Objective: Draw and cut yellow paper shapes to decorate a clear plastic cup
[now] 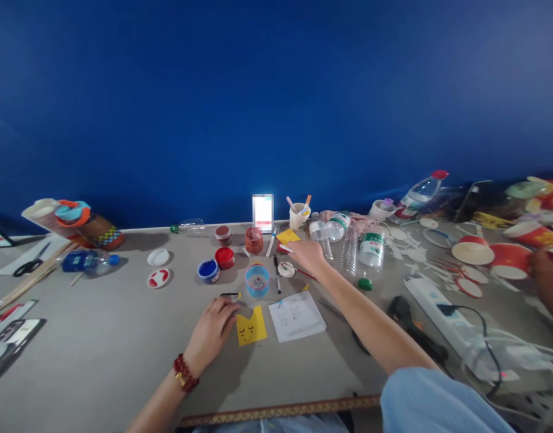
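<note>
My right hand (308, 257) is stretched forward, its fingers closed at the lower edge of a yellow sheet of paper (288, 236), with something red just under it. My left hand (214, 323) rests on the table, fingers loosely bent and apart, beside a yellow paper cutout (251, 328) with two pointed ears and a drawn face. A small dark item with a yellow end (231, 295) lies just beyond my left fingertips. Right of the cutout is a white sheet (297, 317) with small pencil sketches. A black pen (277, 273) and a blue-rimmed clear cup (257, 281) stand or lie farther back.
Open paint jars, blue (208, 271) and red (225, 258), sit mid-table. A lit phone (262, 213) leans at the wall. Plastic bottles (371, 246) and a cup of brushes (299, 216) stand behind. A power strip (457, 331) with cables lies right, near another person's hand (547, 282).
</note>
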A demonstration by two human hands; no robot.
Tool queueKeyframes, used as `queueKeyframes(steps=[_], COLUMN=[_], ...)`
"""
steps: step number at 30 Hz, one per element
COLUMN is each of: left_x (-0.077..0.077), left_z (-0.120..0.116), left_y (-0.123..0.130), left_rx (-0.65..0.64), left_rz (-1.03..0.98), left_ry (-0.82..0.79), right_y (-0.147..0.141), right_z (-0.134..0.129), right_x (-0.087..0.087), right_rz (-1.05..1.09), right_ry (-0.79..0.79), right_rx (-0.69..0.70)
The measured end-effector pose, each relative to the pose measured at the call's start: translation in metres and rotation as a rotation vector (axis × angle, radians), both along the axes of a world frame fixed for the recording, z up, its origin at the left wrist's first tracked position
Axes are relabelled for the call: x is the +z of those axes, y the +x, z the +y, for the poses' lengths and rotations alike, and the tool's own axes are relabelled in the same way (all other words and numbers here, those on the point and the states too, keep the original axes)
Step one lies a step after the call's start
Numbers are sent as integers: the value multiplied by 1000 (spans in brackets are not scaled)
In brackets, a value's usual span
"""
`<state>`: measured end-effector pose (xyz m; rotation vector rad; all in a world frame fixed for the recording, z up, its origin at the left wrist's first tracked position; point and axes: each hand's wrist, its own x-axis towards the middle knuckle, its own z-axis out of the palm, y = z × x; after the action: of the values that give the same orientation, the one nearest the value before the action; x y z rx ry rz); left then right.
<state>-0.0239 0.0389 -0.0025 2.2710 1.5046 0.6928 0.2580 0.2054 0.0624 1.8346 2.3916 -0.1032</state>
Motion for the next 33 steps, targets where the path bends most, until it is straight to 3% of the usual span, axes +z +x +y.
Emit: queueKeyframes(steps=[7, 12, 17, 21, 28, 33], left_x=[-1, -2, 2, 6, 7, 26], left_z=[2, 1, 0, -1, -1, -11], left_y=[-1, -2, -2, 3, 7, 11], left_rx=[-10, -10, -28, -25, -15, -1], left_rz=[1, -10, 18, 43, 10, -143], left_ry=[-25, -39, -58, -62, -111, -256], right_y=[2, 10, 17, 20, 4, -25], right_z=[-5, -19, -57, -99, -159, -182], right_x=[-5, 4, 13, 0, -29, -33], right_rz=[-22, 6, 85, 369, 693, 991], right_ry=[10, 72, 158, 185, -39, -229], right_rx=[32, 35, 37, 95, 176, 85])
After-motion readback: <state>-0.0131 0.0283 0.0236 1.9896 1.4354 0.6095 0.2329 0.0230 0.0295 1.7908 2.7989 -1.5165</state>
